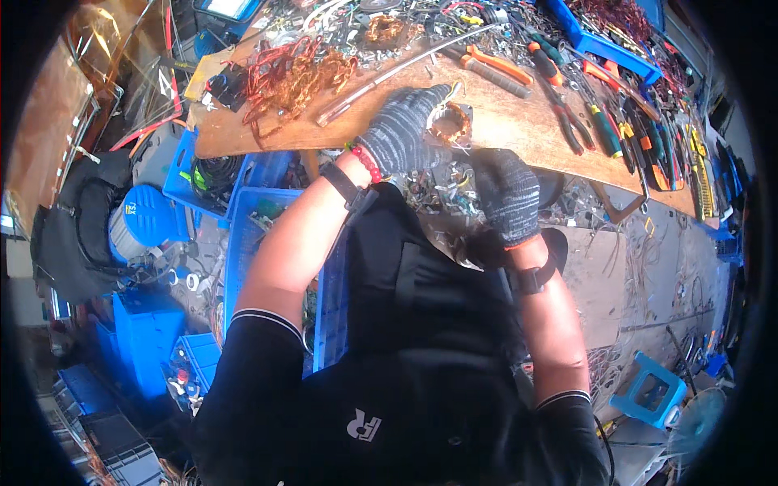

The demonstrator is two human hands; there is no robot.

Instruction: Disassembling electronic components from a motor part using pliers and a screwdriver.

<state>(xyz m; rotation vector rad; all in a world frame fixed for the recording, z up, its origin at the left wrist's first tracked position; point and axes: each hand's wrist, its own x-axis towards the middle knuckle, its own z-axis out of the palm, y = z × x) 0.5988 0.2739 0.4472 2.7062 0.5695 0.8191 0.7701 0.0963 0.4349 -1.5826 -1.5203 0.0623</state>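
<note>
My left hand (405, 134), in a grey striped knit glove, is at the bench's near edge. Its fingers are closed on a motor stator (450, 127), a small metal frame with copper winding inside. Just right of and below the stator is my right hand (510, 194), in a matching glove. Its fingers look curled in and lie in shadow; whatever they hold cannot be made out. Behind my left hand, a long metal rod (397, 71) lies slantwise on the wooden bench (324, 146). A tangle of copper wire (304, 77) rests to its left.
Pliers (494, 69), screwdrivers (606, 130) and other hand tools crowd the bench's right side. Metal scraps cover its far part, beside a blue tray (608, 49). Below are mixed scraps (442, 190) near my lap, blue crates (332, 316) at left and a blue stool (648, 389) at right.
</note>
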